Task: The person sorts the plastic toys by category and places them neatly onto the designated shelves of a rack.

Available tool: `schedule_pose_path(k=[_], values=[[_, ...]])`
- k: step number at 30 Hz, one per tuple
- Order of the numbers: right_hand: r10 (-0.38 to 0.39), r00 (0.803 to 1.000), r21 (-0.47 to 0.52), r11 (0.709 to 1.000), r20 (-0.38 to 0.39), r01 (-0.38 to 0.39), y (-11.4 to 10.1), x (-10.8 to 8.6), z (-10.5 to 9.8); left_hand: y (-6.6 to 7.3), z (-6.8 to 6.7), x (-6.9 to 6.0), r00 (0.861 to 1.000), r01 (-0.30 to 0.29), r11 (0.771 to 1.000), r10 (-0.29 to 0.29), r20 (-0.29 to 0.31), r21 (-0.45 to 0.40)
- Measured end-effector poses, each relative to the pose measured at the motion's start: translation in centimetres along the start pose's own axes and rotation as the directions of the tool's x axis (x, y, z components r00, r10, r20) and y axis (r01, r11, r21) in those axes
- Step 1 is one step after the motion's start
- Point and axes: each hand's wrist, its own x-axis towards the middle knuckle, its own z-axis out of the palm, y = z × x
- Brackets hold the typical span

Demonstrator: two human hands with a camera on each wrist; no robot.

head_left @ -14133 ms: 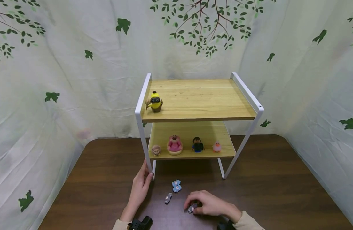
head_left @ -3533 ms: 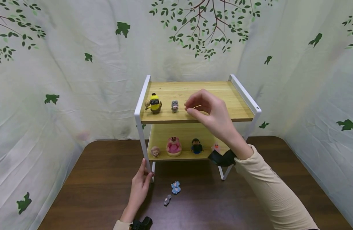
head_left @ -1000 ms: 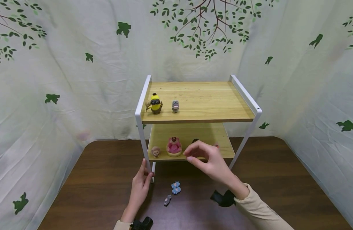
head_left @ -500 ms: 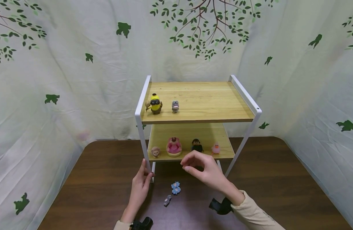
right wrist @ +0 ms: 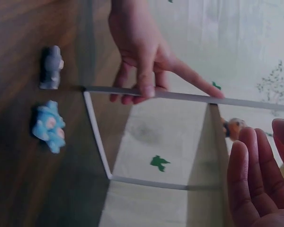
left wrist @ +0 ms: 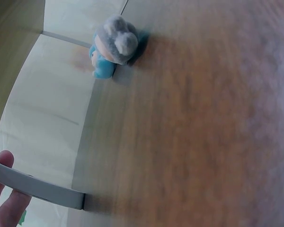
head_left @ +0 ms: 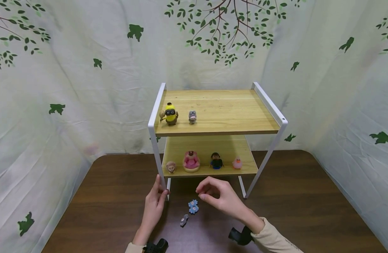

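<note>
Head view: the right hand [head_left: 220, 196] is held up over the brown table [head_left: 124, 196], with its fingers a bit bent and its thumb close to the fingertips. Nothing is gripped by it, and in the right wrist view a gap is seen between its thumb and its fingers. The white frame [head_left: 157, 154] of a little shelf is gripped by the left hand [head_left: 154, 207], low down on the front leg at the left, with thumb and fingers both put on it.

Near the right fingertips, a blue toy [head_left: 193, 206] is seen on the table. Close to it, nearer to the person, a grey toy [head_left: 184, 220] is seen too. Both toys are found between the two hands, in front of the shelf. A black camera [head_left: 239, 236] is worn on the right wrist, just by a cream sleeve [head_left: 273, 237].

Farther out, two wooden boards are held by the frame. On the top board [head_left: 232, 109], a yellow toy [head_left: 171, 115] is stood at the left, and a small grey animal [head_left: 192, 117] is stood beside it. On the low board [head_left: 181, 144], a row is made by a little pale toy [head_left: 170, 167], a pink bear [head_left: 191, 162], a dark-haired doll [head_left: 216, 161] and a pink duck [head_left: 237, 163]. Behind it all, a white cloth [head_left: 86, 88] is hung, covered with green leaves
</note>
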Motion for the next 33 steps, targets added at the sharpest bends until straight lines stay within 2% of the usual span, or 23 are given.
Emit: schedule_pose_path(k=[4,11,19,25,33], values=[[0.027,0.999,-0.011,1.000,0.018,-0.027,0.2,-0.3,0.5,0.1,0.0,0.0,1.000,0.006,1.000,-0.006,0.003,-0.001],[0.036,0.999,0.003,0.999,0.041,-0.036,4.9,-1.7,1.8,0.1,-0.1,-0.1,1.000,0.023,1.000,-0.023,0.008,0.010],[0.103,0.992,0.006,0.995,0.071,-0.104,6.4,-2.3,2.7,0.1,0.0,0.0,1.000,0.015,1.000,-0.015,0.006,0.020],[0.176,0.978,0.004,0.984,0.113,-0.178,6.6,-2.5,3.4,0.0,0.0,0.0,1.000,-0.006,1.000,0.006,-0.001,0.021],[0.209,0.965,0.010,0.977,0.158,-0.213,4.8,-2.4,3.9,0.0,0.0,0.0,1.000,-0.020,1.000,0.020,-0.009,0.020]])
